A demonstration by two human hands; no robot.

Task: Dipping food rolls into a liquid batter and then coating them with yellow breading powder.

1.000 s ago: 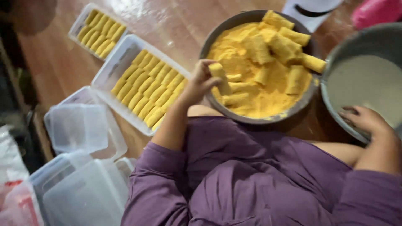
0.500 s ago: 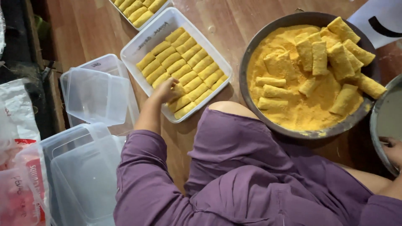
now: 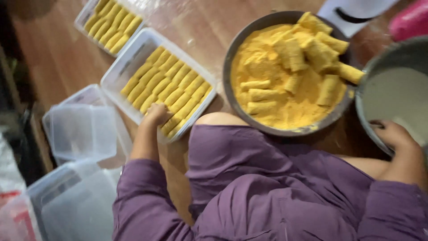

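Camera shifted since half a second ago, bringing the pale batter bowl [image 3: 397,96] back into view; left hand [image 3: 156,115] stays at the near corner of the white tray [image 3: 117,71], fingers curled on a crumbed roll [image 3: 171,125] being seated, likely the packing step. Next needs release, then reach right to the crumb bowl [image 3: 232,53]. Right hand [image 3: 394,136] clasps the batter bowl rim.

A brown wooden floor [image 3: 58,53] carries everything. Two clear trays [image 3: 117,71] [image 3: 84,13] filled with yellow rolls are set on it side by side. A round bowl [image 3: 232,53] of yellow crumbs and rolls is placed to their right, just beside a second bowl [image 3: 392,56] of white liquid. Empty clear containers [image 3: 82,131] are stacked at the left.
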